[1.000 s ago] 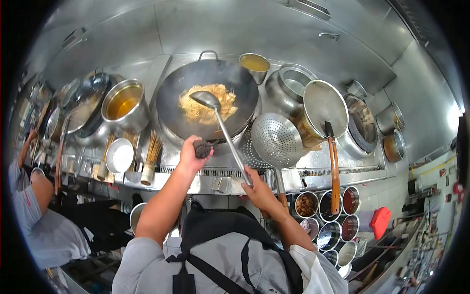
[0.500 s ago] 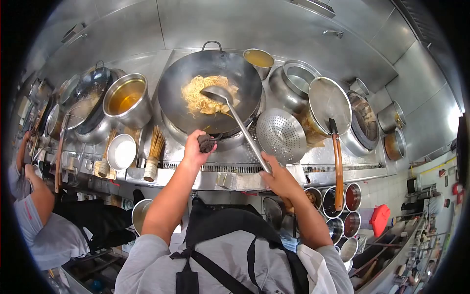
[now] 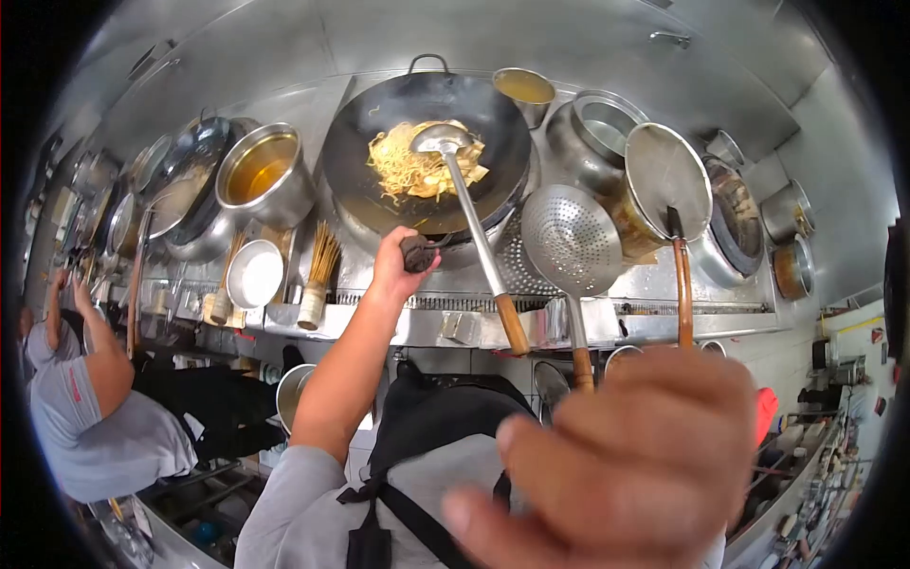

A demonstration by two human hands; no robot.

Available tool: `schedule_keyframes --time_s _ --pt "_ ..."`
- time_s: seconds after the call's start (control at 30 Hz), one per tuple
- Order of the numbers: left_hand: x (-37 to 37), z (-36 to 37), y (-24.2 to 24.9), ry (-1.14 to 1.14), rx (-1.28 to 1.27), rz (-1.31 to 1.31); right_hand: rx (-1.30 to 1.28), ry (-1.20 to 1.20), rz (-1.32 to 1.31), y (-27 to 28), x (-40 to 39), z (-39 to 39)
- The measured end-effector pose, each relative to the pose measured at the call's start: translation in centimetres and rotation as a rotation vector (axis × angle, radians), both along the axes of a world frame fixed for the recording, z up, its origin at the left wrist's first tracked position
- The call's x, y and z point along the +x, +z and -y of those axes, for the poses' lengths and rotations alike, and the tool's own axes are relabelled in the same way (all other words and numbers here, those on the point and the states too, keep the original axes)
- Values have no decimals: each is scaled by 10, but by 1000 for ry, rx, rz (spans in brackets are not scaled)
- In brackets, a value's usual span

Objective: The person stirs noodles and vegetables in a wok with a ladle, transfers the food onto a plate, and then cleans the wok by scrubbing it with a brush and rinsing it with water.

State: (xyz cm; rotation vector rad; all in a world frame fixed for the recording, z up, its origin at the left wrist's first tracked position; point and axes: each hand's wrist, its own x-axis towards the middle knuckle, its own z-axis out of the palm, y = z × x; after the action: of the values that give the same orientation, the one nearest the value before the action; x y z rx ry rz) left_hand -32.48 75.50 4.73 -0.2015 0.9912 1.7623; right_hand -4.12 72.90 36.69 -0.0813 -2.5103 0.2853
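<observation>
My left hand is closed around the dark wrapped handle of a large black wok. Fried noodles with pale pieces lie in the wok. A ladle rests with its bowl on the noodles; its wooden-ended handle leans over the stove's front edge, with no hand on it. Close to the camera, my right hand is large and slightly blurred. Its fingers are bent, thumb and forefinger apart, with nothing visible between them. A perforated skimmer lies right of the ladle.
Left of the wok stand a pot of amber liquid, a white-filled bowl and a bamboo brush. To the right are a fine strainer and a steel pot. A co-worker stands at the far left.
My right hand has let go of the ladle and come up close to the camera. The ladle stays in the wok. My left hand keeps its hold, and the view has shifted slightly.
</observation>
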Motion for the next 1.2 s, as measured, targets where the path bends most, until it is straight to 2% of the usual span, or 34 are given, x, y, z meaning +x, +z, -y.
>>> schedule_keyframes --time_s 0.27,0.43,0.47,0.53,0.6,0.67,0.7,0.73,0.77,0.83,0.87,0.9,0.93,1.0,1.07,1.1,1.13,1.2 --pt "5 -8 5 -27 16 32 122 -32 -437 -14 -18 10" --pt "0 -1 4 -24 35 -9 179 107 -796 -19 -51 12" --pt "1 -2 3 -31 25 -15 178 132 -801 -17 -43 11" --pt "1 -1 1 -6 36 -14 153 239 -374 -6 -4 -1" --pt "2 -2 0 -1 68 5 -207 75 357 17 26 -20" --pt "3 -3 -1 0 63 26 -125 -183 -212 -47 -18 -43" --pt "2 -3 -3 -4 56 32 -41 -162 -184 -79 -38 -64" --pt "1 -4 -2 -7 51 35 -138 -232 52 -114 -51 -69" --pt "3 -4 3 5 18 32 -132 -278 150 -164 -63 -72" --pt "3 -3 -1 -6 33 29 -280 -374 417 -276 -73 -69" --pt "2 -4 -3 -9 41 20 -580 -379 528 -304 -70 -65" --pt "3 -4 -3 1 43 15 -695 -296 377 -333 -61 -67" --pt "4 -5 0 21 64 26 -668 -285 391 -333 -49 -66" --pt "5 -2 2 27 42 23 -1116 -266 -20 -328 -21 -69" --pt "3 -4 -4 34 80 44 -1010 -290 122 -327 10 -87" --pt "3 -5 -4 33 74 37 -1323 -374 93 -297 9 -83" --pt "4 -4 -3 27 62 25 -1323 -391 63 -299 11 -97" --pt "5 -3 0 34 50 21 -1164 -507 134 -282 13 -129"
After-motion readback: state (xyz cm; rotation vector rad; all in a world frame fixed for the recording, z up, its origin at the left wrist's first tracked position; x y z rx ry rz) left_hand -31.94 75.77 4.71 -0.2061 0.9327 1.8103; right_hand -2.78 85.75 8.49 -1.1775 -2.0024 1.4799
